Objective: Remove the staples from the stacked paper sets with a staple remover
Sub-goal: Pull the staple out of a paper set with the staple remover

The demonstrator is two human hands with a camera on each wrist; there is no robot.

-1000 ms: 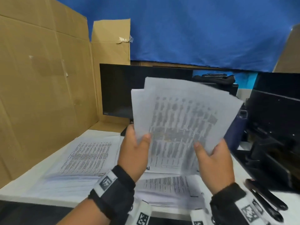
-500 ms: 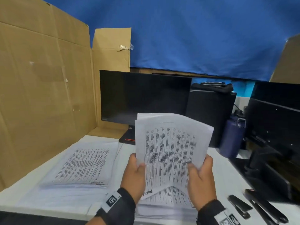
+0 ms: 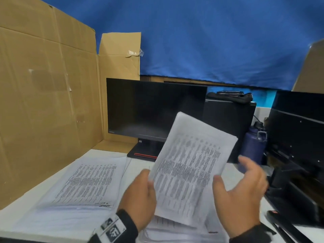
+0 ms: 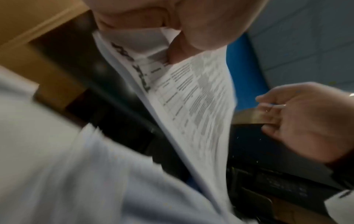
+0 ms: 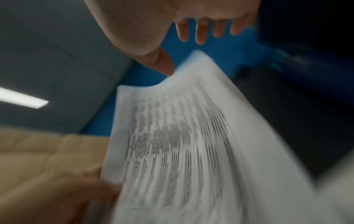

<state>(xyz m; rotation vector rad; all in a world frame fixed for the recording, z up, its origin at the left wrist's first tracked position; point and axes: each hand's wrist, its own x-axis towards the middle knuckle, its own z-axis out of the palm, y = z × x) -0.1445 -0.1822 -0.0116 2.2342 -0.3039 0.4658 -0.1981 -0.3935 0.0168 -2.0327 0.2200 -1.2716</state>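
Note:
A set of printed sheets [image 3: 191,165] is held up in front of me, tilted to the right. My left hand [image 3: 140,195] grips its lower left edge, thumb on the front; the same papers [image 4: 191,103] and hand [image 4: 172,18] show in the left wrist view. My right hand [image 3: 242,190] is off the sheets, fingers spread, just to their right. In the right wrist view its fingers [image 5: 201,31] are straight above the paper set [image 5: 182,144]. Black tools [image 3: 284,227] lie at the table's right edge, cut off by the frame.
A stack of printed paper [image 3: 84,186] lies on the white table [image 3: 22,213] at my left; more sheets [image 3: 175,230] lie under my hands. A cardboard wall [image 3: 43,102] stands left, a monitor [image 3: 154,109] behind, a dark blue bottle [image 3: 254,144] and black equipment [image 3: 298,155] right.
The papers came down, were squared up and now tilt right. My right hand has let go of them and opened out to the right; my left hand keeps hold.

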